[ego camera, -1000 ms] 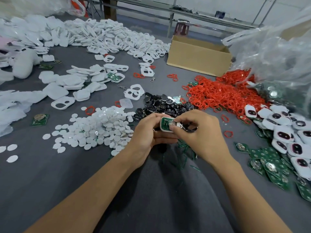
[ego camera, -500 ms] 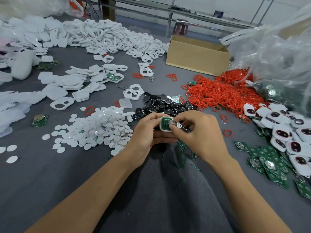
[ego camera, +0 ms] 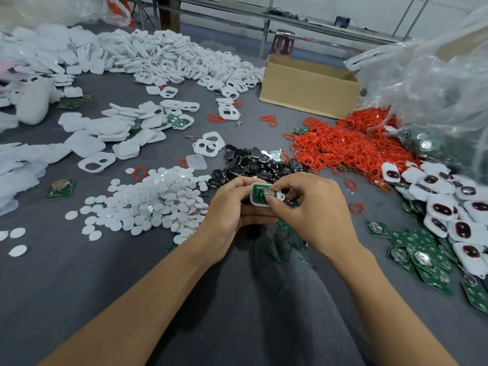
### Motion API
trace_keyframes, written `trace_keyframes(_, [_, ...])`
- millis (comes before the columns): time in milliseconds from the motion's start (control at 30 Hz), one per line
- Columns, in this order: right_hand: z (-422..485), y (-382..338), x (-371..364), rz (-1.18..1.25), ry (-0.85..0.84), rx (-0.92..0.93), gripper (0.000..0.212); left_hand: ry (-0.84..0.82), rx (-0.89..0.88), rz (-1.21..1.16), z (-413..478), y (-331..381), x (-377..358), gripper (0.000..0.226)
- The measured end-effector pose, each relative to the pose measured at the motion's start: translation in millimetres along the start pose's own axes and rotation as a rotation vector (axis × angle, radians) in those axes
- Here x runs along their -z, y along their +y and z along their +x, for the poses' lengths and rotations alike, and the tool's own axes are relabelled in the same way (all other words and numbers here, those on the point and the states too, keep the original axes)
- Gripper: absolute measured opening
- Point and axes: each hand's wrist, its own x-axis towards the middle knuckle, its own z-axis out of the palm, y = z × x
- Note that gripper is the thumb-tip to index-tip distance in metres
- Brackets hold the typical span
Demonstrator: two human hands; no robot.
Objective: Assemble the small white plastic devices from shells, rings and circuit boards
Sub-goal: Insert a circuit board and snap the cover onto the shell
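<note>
We find the white shell, green circuit board seated inside, held mid-frame just before the black parts. The left hand curls its fingers round the shell's left side; the right hand pinches its right end between thumb and forefinger, forearms converging.

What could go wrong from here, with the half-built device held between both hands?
1. The right hand pinches a small silvery part on the circuit board in the white shell; it could slip or seat crooked.
2. The left hand holds the shell above the lap, so a dropped piece might vanish among the green offcuts there or the black pile behind.
</note>
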Motion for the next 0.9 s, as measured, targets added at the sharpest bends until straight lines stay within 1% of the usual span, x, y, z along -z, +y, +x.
trace_keyframes(500, [0.7,0.2,-0.2,-0.015,-0.018,0.010,0.008,0.001,0.008,0.004,0.4,-0.5,-0.2,0.026])
trace_keyframes(733, [1.1,3.0,-2.3,0.010,0.000,0.033,0.009,0.005,0.008,-0.003,-0.2,0.4,-0.7,0.025])
trace_keyframes(800, [1.0,2.9,-1.9,0.035,0.011,0.038,0.011,0.009,0.009,-0.009,-0.2,0.8,-0.6,0.025])
trace_keyframes(900, [1.8,5.8,8.0,0.146,0.062,0.025,0.013,0.010,0.015,-0.042,-0.4,1.6,-1.2,0.025])
